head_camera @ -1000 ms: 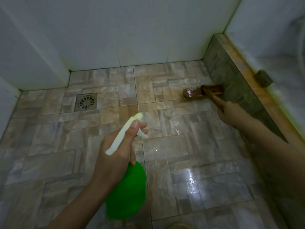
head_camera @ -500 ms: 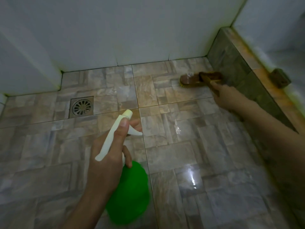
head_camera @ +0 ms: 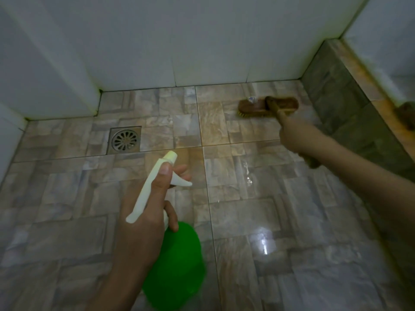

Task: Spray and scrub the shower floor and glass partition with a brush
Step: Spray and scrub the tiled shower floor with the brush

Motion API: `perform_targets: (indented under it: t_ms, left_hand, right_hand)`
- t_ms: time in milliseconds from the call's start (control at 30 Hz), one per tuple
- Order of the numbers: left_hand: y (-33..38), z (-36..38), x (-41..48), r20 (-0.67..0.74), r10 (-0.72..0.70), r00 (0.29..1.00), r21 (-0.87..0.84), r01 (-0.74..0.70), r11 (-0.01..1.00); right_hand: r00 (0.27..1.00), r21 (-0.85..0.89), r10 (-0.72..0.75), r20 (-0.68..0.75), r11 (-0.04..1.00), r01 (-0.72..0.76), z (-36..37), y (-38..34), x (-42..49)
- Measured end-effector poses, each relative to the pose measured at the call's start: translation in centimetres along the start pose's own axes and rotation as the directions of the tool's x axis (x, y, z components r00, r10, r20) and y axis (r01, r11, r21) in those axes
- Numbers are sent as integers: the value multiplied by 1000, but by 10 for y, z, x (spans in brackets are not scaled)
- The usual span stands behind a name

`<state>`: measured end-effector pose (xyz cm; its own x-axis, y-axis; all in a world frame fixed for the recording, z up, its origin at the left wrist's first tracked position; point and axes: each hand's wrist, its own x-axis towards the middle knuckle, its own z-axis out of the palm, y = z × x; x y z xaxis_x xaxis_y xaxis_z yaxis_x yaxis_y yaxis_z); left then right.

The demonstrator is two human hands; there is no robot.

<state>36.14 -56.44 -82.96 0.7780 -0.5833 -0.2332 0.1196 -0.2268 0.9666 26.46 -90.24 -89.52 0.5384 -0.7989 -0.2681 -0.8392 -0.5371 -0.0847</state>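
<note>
Glossy, wet stone-look tile floor (head_camera: 258, 212) w/ round-grated steel drain (head_camera: 124, 139). Left hand (head_camera: 143, 223) grips green plastic spray bottle (head_camera: 177, 268), finger on its cream trigger. Right hand (head_camera: 292, 135) clenches wooden scrub brush (head_camera: 268, 105), bristles on tile nr far wall.

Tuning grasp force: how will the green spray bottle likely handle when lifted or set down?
Probably rigid plastic: the left hand carries the green spray bottle by its white trigger head alone, nothing sags. Body looks round, so apt to roll if laid down. The floor glistens wet, so it may slide when nudged.
</note>
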Motion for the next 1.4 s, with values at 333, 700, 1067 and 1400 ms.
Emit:
perform_targets:
  t_ms: [333,700,1067,1400]
  left_hand:
    - [4,-12,-2,-7,45,999,-23,-46,999]
    - [7,-27,-20,-75,54,996,9,-54,999]
    - [11,-55,-35,-178,92,980,-4,-95,996]
    - [-5,-83,-62,-220,58,974,-19,-64,998]
  right_hand:
    - [990,-149,19,139,989,2,-39,-38,23]
    - [992,-124,-75,99,988,87,-18,-75,-11]
    - [986,-46,-156,57,986,159,-14,-135,-11]
    - [931,-98,-366,18,926,366,9,-102,-30]
